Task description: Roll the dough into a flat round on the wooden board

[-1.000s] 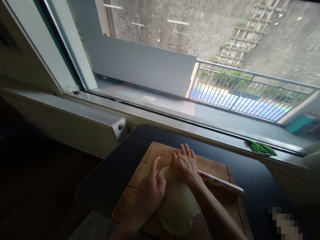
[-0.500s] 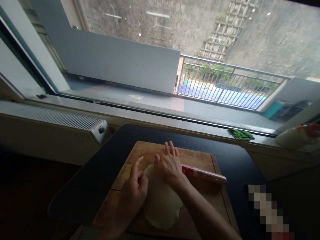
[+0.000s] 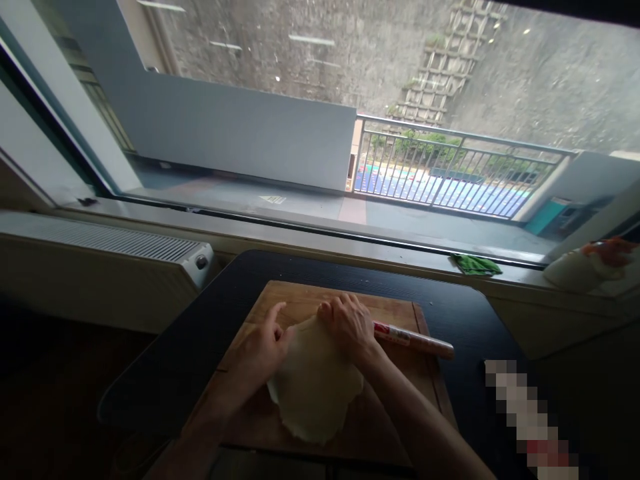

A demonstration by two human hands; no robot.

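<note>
A flat, pale sheet of dough (image 3: 317,383) with a ragged edge lies on a wooden cutting board (image 3: 400,427). My right hand (image 3: 350,327) is curled over its upper right edge, fingers bent onto the dough. Along the upper left edge, my left hand (image 3: 265,343) has its thumb against the dough and the index finger stretched out over the board; its other fingers are hidden. Right of my right hand lies a rolling pin (image 3: 417,341) with a red label, its near end partly hidden by that hand.
The board rests on a dark table (image 3: 165,373) by a window. A radiator (image 3: 125,257) stands left of the table. On the sill lie a green cloth (image 3: 475,264) and a pale bag-like object (image 3: 575,267). A blurred-out object (image 3: 530,420) is at the table's right.
The dough has shifted and turned slightly, its lower edge swinging left. My right hand's fingers have curled in from a flatter, extended pose. My left hand has moved slightly up the board.
</note>
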